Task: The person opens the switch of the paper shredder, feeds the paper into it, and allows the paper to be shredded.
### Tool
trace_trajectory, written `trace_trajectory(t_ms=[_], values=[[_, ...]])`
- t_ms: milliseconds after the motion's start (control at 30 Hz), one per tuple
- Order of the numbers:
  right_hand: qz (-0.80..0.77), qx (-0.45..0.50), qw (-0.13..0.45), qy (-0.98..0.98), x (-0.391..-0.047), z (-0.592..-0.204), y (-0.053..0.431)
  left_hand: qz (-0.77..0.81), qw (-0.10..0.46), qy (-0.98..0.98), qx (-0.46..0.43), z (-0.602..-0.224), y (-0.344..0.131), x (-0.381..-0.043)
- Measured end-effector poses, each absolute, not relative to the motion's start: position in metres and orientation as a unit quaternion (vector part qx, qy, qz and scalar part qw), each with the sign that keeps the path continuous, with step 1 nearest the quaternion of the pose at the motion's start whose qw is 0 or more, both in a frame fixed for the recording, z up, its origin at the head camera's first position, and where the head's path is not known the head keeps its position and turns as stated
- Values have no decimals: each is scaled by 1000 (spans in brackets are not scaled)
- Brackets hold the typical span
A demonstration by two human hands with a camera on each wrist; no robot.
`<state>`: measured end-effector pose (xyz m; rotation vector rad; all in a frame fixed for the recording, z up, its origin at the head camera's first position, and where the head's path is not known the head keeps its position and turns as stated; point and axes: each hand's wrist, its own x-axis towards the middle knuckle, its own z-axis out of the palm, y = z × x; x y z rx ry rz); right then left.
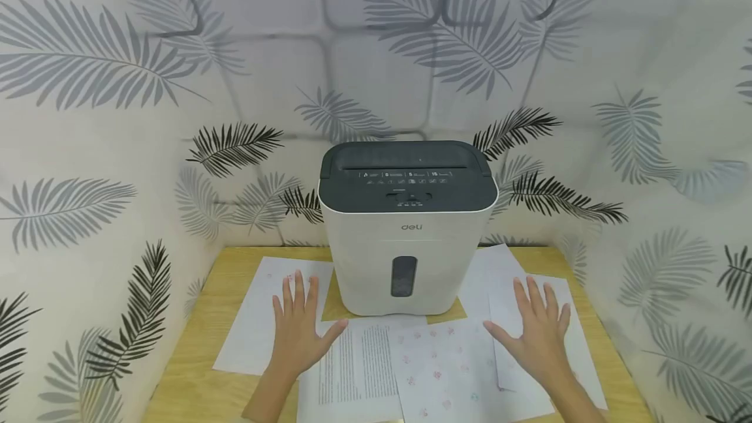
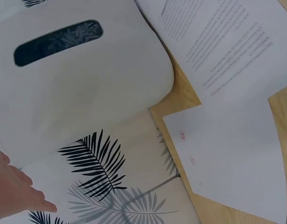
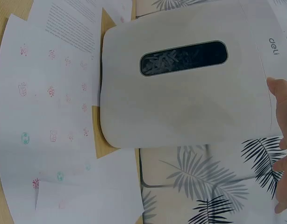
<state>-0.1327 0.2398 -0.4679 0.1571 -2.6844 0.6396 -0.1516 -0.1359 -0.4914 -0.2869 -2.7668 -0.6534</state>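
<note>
Fingers spread, my left hand hovers over the white sheet at the left, holding nothing. On the other side my right hand, also spread and holding nothing, overlaps the sheets at the right. Between and behind them stands a white paper shredder with a dark grey top, a feed slot and a small dark window. Paper scraps show through that window in the right wrist view. Part of the left hand also shows at the left wrist view's edge.
A printed text page and a sheet with small red and green stamps lie in front of the shredder, overlapping. All rest on a wooden table. Leaf-patterned covering rises behind and at both sides.
</note>
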Motion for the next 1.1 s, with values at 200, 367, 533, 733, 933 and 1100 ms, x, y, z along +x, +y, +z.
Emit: trace_trajectory(t_ms=[200,367,533,733,933,1100], values=[[262,101,266,-922,-144,-461,230,-331,100,-936,-62,-471,-130,-172],[284,138,311,-896,-157,-452,218,-388,95,-915,-64,-456,-129,-189],[276,159,334,-887,-168,-443,203,-418,78,-903,-61,-445,-126,-203],[278,178,350,-876,-178,-438,185,-437,69,-895,-47,-432,-120,-215],[295,189,363,-864,-189,-433,170,-466,69,-881,-44,-428,-115,-225],[307,207,371,-852,-205,-423,157,-478,83,-873,-50,-427,-110,-231]])
